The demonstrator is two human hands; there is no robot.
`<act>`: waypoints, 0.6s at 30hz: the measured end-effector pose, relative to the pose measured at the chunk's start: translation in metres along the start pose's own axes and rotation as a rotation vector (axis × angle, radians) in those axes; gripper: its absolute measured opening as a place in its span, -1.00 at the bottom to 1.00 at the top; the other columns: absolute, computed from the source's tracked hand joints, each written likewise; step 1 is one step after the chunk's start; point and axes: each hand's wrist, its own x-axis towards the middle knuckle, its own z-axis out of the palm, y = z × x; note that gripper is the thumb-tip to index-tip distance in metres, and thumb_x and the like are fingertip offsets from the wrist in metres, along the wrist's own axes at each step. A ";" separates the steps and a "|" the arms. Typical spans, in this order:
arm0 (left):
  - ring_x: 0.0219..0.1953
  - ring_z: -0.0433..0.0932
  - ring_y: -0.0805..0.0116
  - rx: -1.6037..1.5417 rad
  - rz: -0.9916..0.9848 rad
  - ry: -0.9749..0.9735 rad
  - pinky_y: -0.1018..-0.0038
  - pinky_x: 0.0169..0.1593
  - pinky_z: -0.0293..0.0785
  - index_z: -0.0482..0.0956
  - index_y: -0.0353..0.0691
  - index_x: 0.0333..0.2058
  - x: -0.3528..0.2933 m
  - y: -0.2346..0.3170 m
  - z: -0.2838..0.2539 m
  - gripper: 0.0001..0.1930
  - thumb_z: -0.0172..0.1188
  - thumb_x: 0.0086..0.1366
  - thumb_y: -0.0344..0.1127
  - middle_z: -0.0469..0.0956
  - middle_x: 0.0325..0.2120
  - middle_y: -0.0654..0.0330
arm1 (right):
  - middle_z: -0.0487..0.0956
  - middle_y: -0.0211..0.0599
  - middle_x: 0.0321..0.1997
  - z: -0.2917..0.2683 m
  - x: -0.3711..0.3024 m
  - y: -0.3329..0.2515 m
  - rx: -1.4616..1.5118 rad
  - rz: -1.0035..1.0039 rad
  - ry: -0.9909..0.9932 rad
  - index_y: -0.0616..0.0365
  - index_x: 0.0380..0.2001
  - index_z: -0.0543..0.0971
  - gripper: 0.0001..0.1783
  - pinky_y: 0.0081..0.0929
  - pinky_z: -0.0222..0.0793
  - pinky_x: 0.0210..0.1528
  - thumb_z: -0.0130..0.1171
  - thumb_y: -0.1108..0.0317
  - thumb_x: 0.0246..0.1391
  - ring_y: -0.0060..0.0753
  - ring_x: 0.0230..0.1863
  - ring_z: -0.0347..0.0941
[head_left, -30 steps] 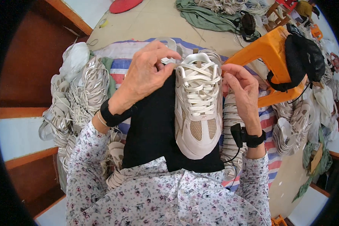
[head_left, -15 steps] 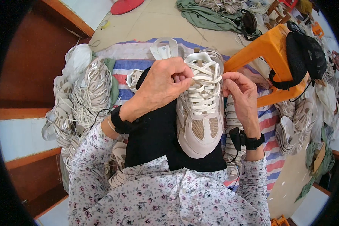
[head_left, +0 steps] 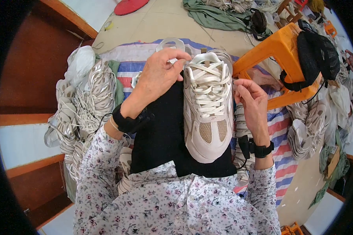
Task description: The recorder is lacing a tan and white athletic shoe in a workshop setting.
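Lacing of the pale sneaker (head_left: 208, 109) on the lap looks nearly finished: left hand (head_left: 159, 76) and right hand (head_left: 251, 96) pinch lace ends, and tying comes next, I judge.

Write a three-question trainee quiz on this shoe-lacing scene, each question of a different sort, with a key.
1. True or false: the white sneaker rests on the person's dark lap with its toe pointing toward the person.
2. Which hand pinches a lace end at the top of the sneaker? A) left hand B) right hand C) both
3. Fill in: the stool to the person's right is coloured ____.

Key: 1 true; 2 C; 3 orange.
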 end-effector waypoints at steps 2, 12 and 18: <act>-0.52 0.51 0.58 -0.032 0.010 -0.031 0.64 -0.41 0.43 0.60 -0.31 -0.09 -0.003 -0.010 0.007 -0.77 0.09 0.39 -0.34 0.59 -0.33 0.24 | 0.54 -0.47 -0.40 -0.005 -0.010 0.006 -0.043 0.074 0.028 0.26 -0.15 0.58 -0.82 -0.71 0.31 -0.38 0.08 0.44 0.24 -0.70 -0.45 0.38; -0.52 0.37 0.70 -0.108 -0.163 -0.317 0.70 -0.42 0.29 0.63 -0.26 -0.11 0.020 -0.007 0.011 -0.74 0.14 0.38 -0.21 0.51 -0.47 0.44 | 0.54 -0.45 -0.37 0.005 -0.066 0.008 -0.071 0.254 0.056 0.23 0.15 0.38 -0.60 -0.73 0.31 -0.51 0.03 0.45 0.26 -0.71 -0.45 0.41; -0.53 0.31 0.73 -0.356 -0.426 -0.416 0.72 -0.41 0.23 0.64 -0.24 -0.17 0.046 -0.010 0.011 -0.80 0.19 0.32 -0.28 0.53 -0.46 0.48 | 0.43 -0.58 -0.49 -0.004 -0.076 0.022 0.181 0.255 0.112 0.23 0.17 0.37 -0.54 -0.74 0.12 -0.49 0.13 0.46 0.21 -0.76 -0.53 0.25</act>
